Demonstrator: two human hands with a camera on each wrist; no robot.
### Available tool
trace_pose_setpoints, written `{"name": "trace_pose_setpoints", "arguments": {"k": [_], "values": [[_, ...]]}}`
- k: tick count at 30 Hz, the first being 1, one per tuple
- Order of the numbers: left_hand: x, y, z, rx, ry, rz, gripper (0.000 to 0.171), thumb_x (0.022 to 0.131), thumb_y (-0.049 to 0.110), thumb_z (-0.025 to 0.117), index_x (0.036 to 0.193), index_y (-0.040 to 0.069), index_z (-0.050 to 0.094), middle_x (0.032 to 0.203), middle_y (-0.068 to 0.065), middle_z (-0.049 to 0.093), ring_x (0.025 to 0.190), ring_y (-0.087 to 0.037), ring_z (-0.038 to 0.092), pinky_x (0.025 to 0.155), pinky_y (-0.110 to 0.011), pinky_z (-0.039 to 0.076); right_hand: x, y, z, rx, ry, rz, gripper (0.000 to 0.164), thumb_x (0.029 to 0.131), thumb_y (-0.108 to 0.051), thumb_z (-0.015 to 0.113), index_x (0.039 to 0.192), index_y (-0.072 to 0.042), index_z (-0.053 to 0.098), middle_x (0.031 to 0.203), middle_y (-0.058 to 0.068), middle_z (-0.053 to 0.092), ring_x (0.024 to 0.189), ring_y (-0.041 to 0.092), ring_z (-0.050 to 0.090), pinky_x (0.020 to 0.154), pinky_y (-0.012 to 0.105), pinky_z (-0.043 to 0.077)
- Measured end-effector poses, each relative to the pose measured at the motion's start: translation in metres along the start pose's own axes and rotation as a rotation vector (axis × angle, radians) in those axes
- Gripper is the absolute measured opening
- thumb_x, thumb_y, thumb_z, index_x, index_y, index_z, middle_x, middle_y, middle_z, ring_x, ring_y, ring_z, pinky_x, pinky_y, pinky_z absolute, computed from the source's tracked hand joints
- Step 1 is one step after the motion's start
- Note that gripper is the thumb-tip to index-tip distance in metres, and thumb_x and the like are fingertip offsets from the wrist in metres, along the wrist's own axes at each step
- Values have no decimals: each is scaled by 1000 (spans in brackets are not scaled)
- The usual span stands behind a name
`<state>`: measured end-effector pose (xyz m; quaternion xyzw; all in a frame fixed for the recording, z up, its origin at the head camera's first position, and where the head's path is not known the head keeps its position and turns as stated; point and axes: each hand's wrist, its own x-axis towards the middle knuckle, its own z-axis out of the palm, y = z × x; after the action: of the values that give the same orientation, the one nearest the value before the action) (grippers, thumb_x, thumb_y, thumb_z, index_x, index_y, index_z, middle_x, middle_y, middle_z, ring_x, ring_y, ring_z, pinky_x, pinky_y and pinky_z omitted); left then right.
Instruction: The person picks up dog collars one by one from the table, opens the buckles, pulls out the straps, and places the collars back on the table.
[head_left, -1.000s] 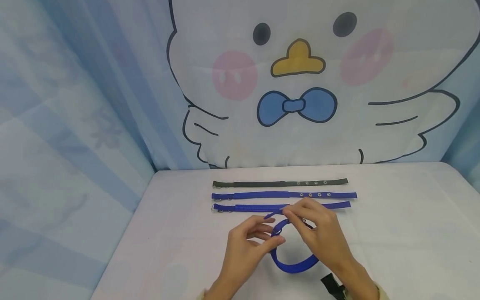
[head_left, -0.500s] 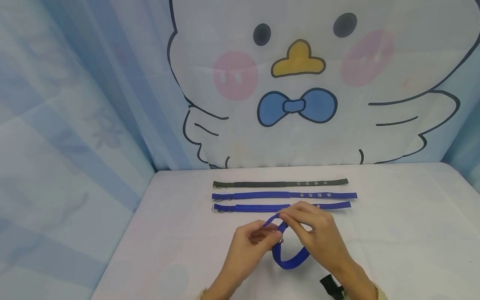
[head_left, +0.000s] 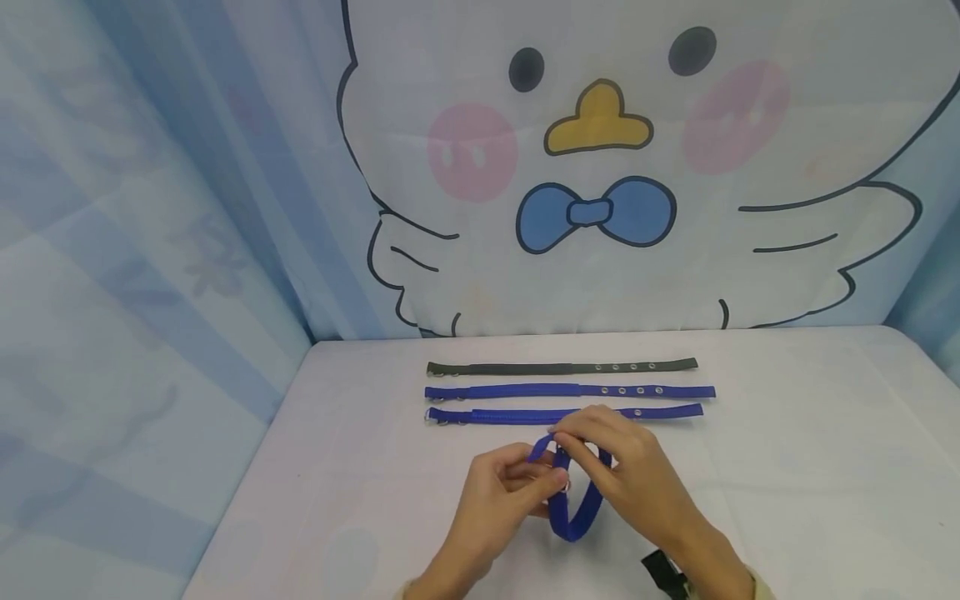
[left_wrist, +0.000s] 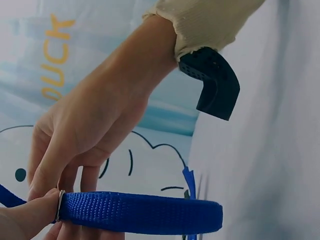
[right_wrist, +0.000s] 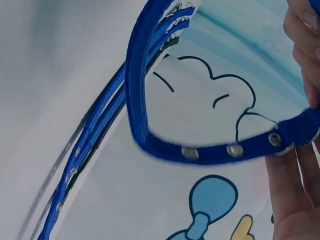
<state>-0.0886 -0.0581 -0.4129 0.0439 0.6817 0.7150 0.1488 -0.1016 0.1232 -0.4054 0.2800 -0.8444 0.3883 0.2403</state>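
A blue webbing collar (head_left: 573, 527) is bent into a loop between the two hands, above the white table. My left hand (head_left: 498, 492) pinches it near a metal ring on the loop's left side, the thumb in front. With thumb and fingertips my right hand (head_left: 633, 467) grips the strap at the top, where the loose end sticks out to the left. In the left wrist view the padded part of the collar (left_wrist: 140, 212) lies nearly level, beside the ring. Metal eyelets line the collar (right_wrist: 210, 154) in the right wrist view. The fingers partly hide the fastening.
Behind the hands, a dark green collar (head_left: 517, 368) and two more blue ones, the middle collar (head_left: 517, 390) and the nearer collar (head_left: 510, 416), lie straight in parallel rows. A printed cloth backdrop (head_left: 600, 275) stands at the table's back edge. A dark wrist mount (head_left: 663, 573) sits by the right forearm.
The collar's loop has narrowed, and its lower part has shifted left. My right hand has moved left and slightly down, closer to my left hand, which has shifted slightly right.
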Motion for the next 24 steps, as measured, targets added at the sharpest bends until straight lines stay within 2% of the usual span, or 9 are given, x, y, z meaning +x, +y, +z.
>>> {"name": "trace_pose_setpoints", "arguments": {"k": [6, 12, 15, 19, 24], "values": [[-1, 0, 1, 20, 78, 45, 23, 87, 15, 78, 103, 0, 72, 90, -14, 76, 78, -23, 75, 66, -30, 62, 0, 2, -1, -48, -37, -43, 32, 79, -3, 81, 107, -14, 73, 108, -10, 67, 101, 9, 61, 91, 13, 49], [-1, -1, 2, 35, 96, 86, 22, 85, 14, 80, 101, 1, 73, 88, -15, 76, 77, -24, 75, 66, -29, 62, 0, 1, 0, -130, -26, -13, 31, 78, -6, 83, 106, -15, 72, 103, -9, 66, 98, 9, 62, 84, 31, 58], [-1, -1, 3, 37, 111, 72, 23, 83, 16, 81, 100, 2, 73, 87, -13, 76, 76, -22, 75, 65, -28, 62, 0, 0, 0, -158, -18, 7, 26, 79, -5, 82, 101, -15, 72, 99, -10, 67, 95, 7, 62, 81, 35, 59], [-1, -2, 5, 32, 127, 39, 26, 81, 17, 83, 100, 2, 73, 87, -11, 76, 74, -20, 74, 63, -27, 61, 0, 1, 0, -187, -23, 3, 22, 81, -1, 79, 98, -13, 72, 97, -10, 66, 92, 7, 61, 80, 33, 59], [-2, -2, 7, 50, 128, 29, 25, 81, 16, 83, 98, 2, 72, 85, -10, 75, 72, -18, 73, 62, -26, 61, 0, 2, 1, -183, -9, 11, 19, 81, 1, 78, 95, -11, 72, 92, -8, 66, 87, 6, 61, 76, 28, 59]]}}
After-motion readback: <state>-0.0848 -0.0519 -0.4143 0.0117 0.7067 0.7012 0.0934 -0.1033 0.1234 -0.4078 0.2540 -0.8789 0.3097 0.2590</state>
